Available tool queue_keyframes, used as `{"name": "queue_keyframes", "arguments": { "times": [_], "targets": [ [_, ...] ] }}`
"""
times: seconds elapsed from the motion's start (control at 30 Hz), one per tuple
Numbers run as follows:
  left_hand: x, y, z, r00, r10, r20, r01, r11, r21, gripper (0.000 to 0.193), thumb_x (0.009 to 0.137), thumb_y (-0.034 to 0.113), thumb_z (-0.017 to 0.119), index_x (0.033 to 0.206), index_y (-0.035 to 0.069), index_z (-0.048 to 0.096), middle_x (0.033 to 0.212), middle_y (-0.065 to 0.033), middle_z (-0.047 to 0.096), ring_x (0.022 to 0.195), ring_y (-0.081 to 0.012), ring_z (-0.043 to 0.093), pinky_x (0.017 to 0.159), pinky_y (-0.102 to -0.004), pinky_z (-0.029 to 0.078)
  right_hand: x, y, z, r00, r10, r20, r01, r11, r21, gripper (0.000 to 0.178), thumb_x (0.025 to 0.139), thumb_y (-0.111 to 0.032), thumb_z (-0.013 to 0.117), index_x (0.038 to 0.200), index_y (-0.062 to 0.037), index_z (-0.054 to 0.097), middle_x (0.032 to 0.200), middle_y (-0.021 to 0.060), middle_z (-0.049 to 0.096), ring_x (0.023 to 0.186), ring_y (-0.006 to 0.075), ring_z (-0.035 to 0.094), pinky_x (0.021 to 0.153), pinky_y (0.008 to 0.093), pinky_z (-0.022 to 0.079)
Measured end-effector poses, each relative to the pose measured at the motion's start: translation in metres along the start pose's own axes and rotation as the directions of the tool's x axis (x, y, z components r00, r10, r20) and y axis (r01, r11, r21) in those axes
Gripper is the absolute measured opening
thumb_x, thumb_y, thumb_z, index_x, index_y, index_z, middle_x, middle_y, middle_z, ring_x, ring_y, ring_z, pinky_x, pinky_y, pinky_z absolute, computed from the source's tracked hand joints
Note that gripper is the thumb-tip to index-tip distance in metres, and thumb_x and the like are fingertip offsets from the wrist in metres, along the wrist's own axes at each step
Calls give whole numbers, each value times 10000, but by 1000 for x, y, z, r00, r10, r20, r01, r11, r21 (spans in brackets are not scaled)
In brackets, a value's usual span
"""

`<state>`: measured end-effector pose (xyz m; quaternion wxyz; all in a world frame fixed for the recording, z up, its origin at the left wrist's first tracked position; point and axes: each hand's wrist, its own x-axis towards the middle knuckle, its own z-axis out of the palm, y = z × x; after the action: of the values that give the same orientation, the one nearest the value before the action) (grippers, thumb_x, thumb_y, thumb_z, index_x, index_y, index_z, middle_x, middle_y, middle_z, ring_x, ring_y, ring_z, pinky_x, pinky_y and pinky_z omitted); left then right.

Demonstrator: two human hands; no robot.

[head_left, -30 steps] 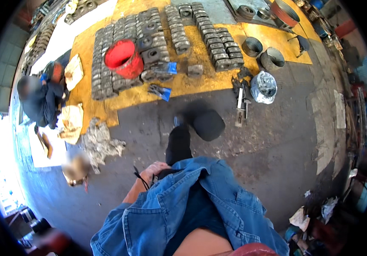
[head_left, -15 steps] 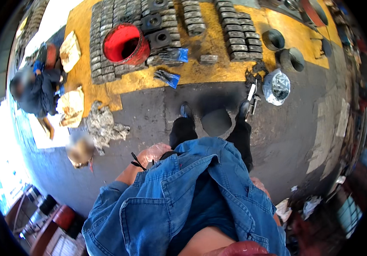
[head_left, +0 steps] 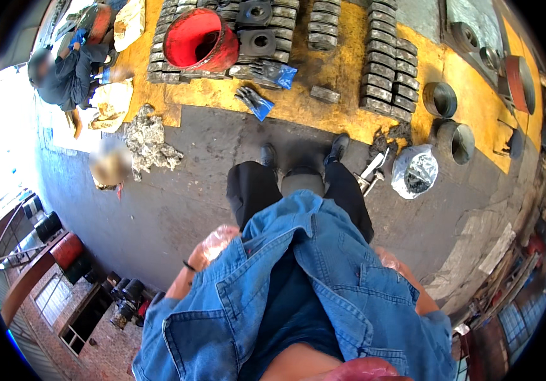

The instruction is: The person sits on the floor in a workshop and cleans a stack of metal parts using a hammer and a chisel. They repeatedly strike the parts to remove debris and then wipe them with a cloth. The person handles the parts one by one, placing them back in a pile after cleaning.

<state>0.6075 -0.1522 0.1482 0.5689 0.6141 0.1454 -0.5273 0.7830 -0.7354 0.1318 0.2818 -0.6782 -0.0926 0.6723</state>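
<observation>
My left hand (head_left: pixel 217 244), in a clear thin plastic glove, hangs beside my left hip at the edge of my blue denim jacket (head_left: pixel 247 286). Its fingers blur against the cloth, and I see nothing held. At my other hip is my right hand (head_left: pixel 388 259), also under clear plastic and partly hidden by the jacket. Between my black-trousered legs shows a dark rounded object (head_left: pixel 302 183), possibly a stool. Ahead lie black-and-blue work gloves (head_left: pixel 255 103), with another pair (head_left: pixel 276 73) on the metal blocks. A single metal block (head_left: pixel 325 94) sits apart on the yellow floor.
A red bucket (head_left: pixel 225 51) stands on rows of stacked metal blocks (head_left: pixel 384 73). To the right are a plastic-lined container (head_left: pixel 414 171), long metal tools (head_left: pixel 372 170) and steel rings (head_left: pixel 455 142). Grey rags (head_left: pixel 149 143) lie left, near a seated person (head_left: pixel 63 79).
The view has shifted, and my knees now look bent and spread, covering more of the dark rounded object. My left hand shows more clearly outside the jacket.
</observation>
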Motion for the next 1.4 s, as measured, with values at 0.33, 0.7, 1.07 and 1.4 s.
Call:
{"name": "queue_keyframes", "arguments": {
  "times": [0.33,0.7,1.07,1.4],
  "targets": [
    [78,55,-5,911,-349,219,386,908,-160,118,789,171,693,780,58,659,702,-51,643,617,-193,580,592,-335,473,72,-81,-127,803,239,546,-195,971,-139,216,837,-212,643,678,-83,574,567,21,572,505,145,573,489,307,478],
    [485,6,-208,878,-67,-474,-194,856,-480,176,820,231,691,734,99,612,649,11,559,543,-103,507,491,-265,406,415,-108,-177,997,-66,-44,61,993,-97,426,879,-366,547,626,-24,559,569,133,563,500,213,522,519,370,432],
    [695,27,-319,692,-312,-651,-526,399,-751,247,884,404,642,824,177,564,675,52,571,552,-83,528,502,-262,458,515,-95,-158,857,-503,-111,227,562,-796,338,886,-316,532,768,-43,691,771,158,672,788,350,651,723,448,516],
    [625,87,-365,585,31,-810,-807,121,-578,242,964,298,517,800,132,582,628,42,576,474,-93,494,424,-244,390,491,-87,-145,850,-458,-260,30,536,-844,360,905,-348,511,838,-63,720,870,159,691,869,350,658,773,430,522]
  ]
}}
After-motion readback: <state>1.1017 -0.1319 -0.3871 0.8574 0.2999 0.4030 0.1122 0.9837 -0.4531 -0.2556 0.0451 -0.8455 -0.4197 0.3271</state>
